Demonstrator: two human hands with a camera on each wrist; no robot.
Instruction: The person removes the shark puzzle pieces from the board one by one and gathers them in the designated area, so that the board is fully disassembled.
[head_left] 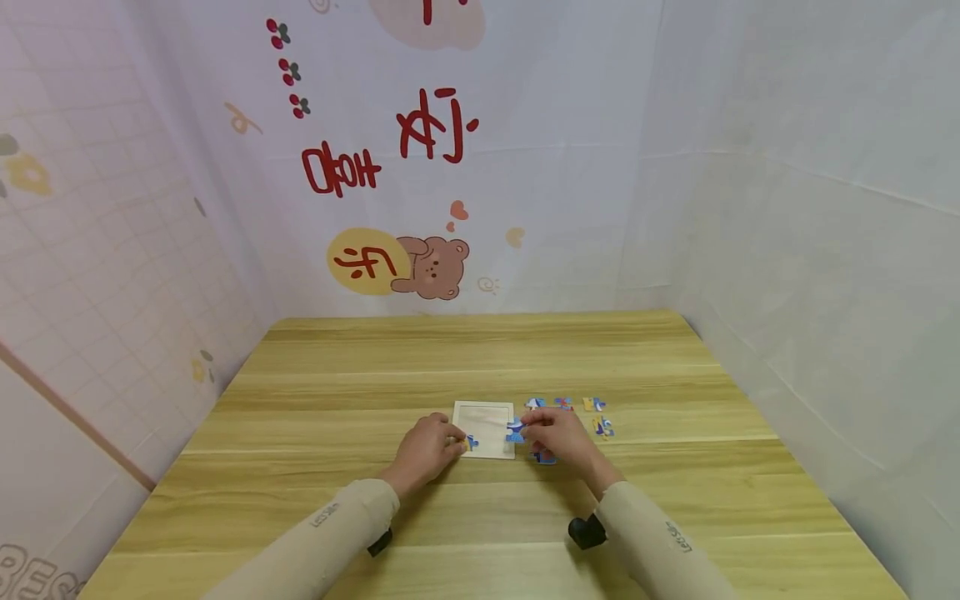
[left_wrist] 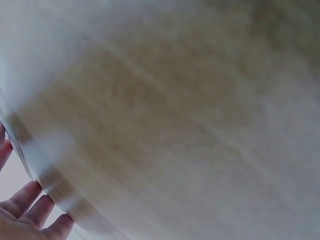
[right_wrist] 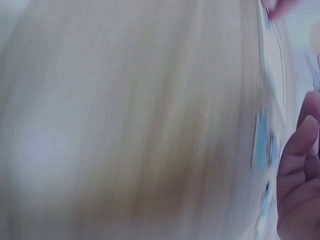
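Note:
A shallow light wooden puzzle tray (head_left: pixel 491 417) lies on the table in front of the person. Inside its lower left corner is a blue and yellow jigsaw piece (head_left: pixel 472 442). The left hand (head_left: pixel 429 447) rests at the tray's left edge, its fingertips touching there beside that piece. Between thumb and fingers, the right hand (head_left: pixel 558 435) pinches a blue and white jigsaw piece (head_left: pixel 514 431) over the tray's right edge. In the right wrist view the fingers (right_wrist: pixel 302 140) look bent, and the held piece is mostly out of sight.
Several loose jigsaw pieces lie right of the tray: a blue and white piece (head_left: pixel 535 403), a yellow and blue piece (head_left: pixel 602 427), a yellow piece (head_left: pixel 593 404) and a blue piece (head_left: pixel 545 457) partly under the right hand. White fabric walls (head_left: pixel 540 208) enclose the wooden table (head_left: pixel 360 367).

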